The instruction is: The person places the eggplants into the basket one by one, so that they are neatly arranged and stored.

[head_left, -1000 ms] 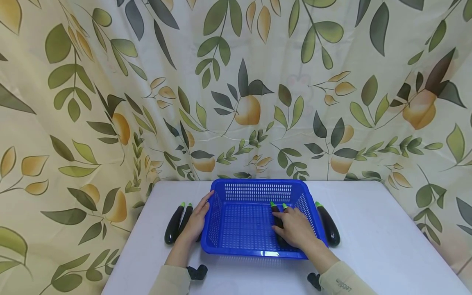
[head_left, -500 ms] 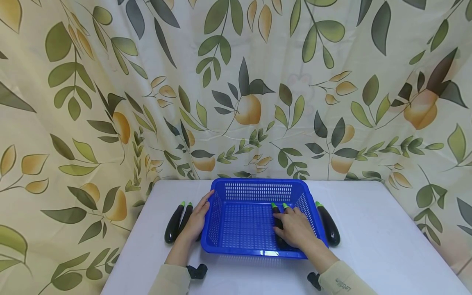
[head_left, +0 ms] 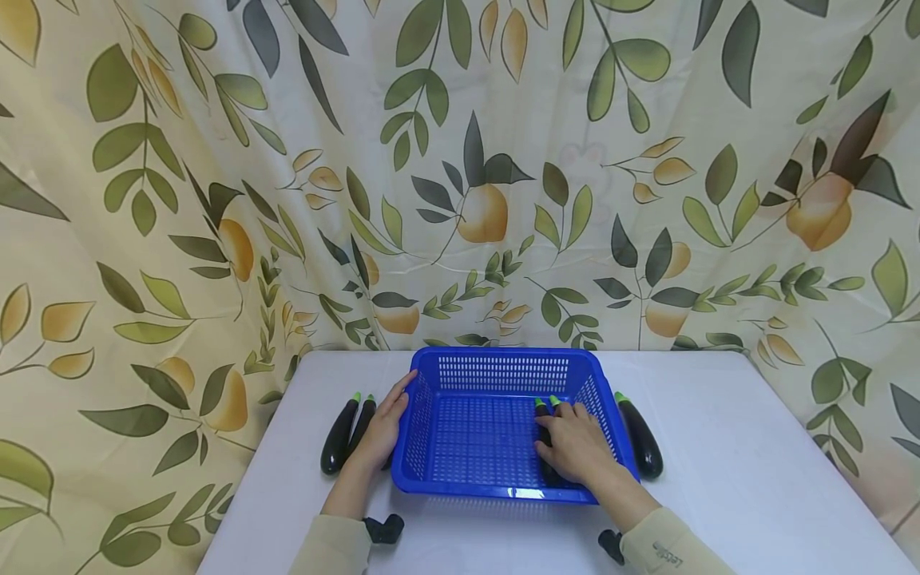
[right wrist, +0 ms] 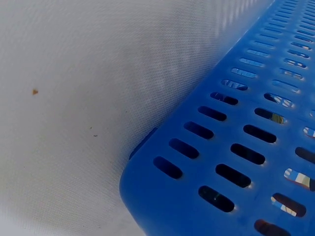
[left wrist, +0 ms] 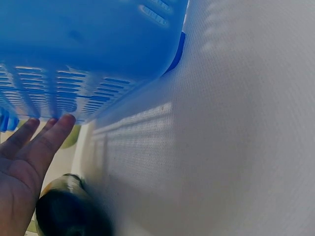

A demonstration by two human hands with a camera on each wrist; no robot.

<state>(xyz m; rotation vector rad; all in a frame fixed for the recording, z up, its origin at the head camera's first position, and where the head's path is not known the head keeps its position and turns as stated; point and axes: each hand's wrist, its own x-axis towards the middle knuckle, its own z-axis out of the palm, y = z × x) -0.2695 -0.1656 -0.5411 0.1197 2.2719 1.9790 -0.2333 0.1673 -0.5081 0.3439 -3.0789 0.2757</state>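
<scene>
In the head view a blue plastic basket (head_left: 474, 431) stands on the table, with two dark eggplants with green tips lying side by side at its right. My right hand (head_left: 575, 443) reaches into the basket over them. Its fingers and thumb hold the left eggplant (head_left: 544, 431) beside the other eggplant (head_left: 555, 401), which the hand mostly covers. My left hand (head_left: 381, 431) touches the basket's left side with straight fingers, seen again in the left wrist view, where the fingertips (left wrist: 68, 119) meet the slotted wall. In the right wrist view only the basket shows.
Two eggplants (head_left: 339, 438) lie left of the basket, partly behind my left hand. A further dark piece peeks out between that hand and the basket. Another eggplant (head_left: 640, 438) lies along the right side. A leaf-patterned curtain (head_left: 460, 176) hangs behind the white table (head_left: 719, 447).
The left eggplant in the basket has shifted slightly right, closer to the one beside it. Both hands and the basket have stayed almost where they were.
</scene>
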